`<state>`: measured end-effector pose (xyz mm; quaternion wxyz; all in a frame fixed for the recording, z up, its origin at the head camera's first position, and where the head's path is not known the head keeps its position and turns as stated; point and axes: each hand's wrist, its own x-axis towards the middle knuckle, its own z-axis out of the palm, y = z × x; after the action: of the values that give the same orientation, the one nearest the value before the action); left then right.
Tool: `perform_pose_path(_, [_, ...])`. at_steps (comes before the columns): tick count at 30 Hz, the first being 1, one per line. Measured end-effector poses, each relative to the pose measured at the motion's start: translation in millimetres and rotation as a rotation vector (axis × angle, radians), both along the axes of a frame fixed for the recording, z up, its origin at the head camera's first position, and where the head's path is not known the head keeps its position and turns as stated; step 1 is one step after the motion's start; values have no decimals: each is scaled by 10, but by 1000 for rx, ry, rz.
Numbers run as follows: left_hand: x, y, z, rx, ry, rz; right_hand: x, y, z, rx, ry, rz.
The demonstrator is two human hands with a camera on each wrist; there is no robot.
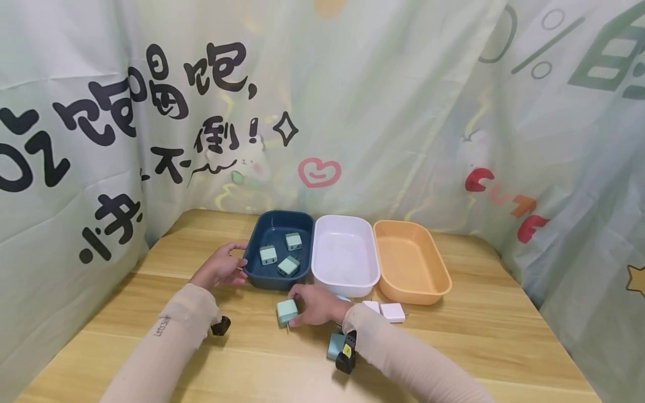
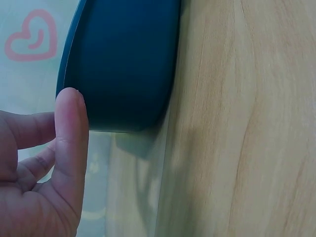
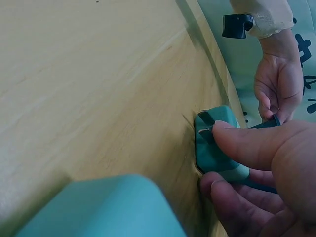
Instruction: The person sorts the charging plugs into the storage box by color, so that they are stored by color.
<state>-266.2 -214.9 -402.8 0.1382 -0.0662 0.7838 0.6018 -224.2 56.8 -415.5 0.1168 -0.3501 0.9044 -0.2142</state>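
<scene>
At the left stands the dark blue tray (image 1: 278, 282) with several light green plug-in chargers (image 1: 268, 255) lying in it. My left hand (image 1: 224, 267) holds this tray's left rim; in the left wrist view the thumb (image 2: 71, 143) lies against the tray wall (image 2: 123, 64). Just in front of the tray, my right hand (image 1: 317, 305) pinches another green charger (image 1: 287, 312) between thumb and fingers. Its metal prongs (image 3: 205, 132) show beside the thumb in the right wrist view. A bluish-green charger (image 1: 335, 346) lies near my right wrist, partly hidden by the wrist camera.
A white tray (image 1: 345, 290) and an orange tray (image 1: 414, 296) stand in a row right of the blue one. White chargers (image 1: 392, 312) lie before them, partly behind my right forearm. A printed curtain (image 1: 383, 112) hangs around the wooden table (image 1: 262, 369).
</scene>
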Motion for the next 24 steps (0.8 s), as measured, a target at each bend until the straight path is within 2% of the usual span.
perform_pose_path(4, [-2, 6, 4, 3, 1, 6, -13, 3, 17, -35, -13, 16])
perform_pose_path(11, [-2, 0, 3, 16, 2, 6, -14, 9, 78, -132, -105, 26])
perform_pose_path(24, [-1, 0, 3, 14, -3, 3, -12, 18, 250, -228, -115, 33])
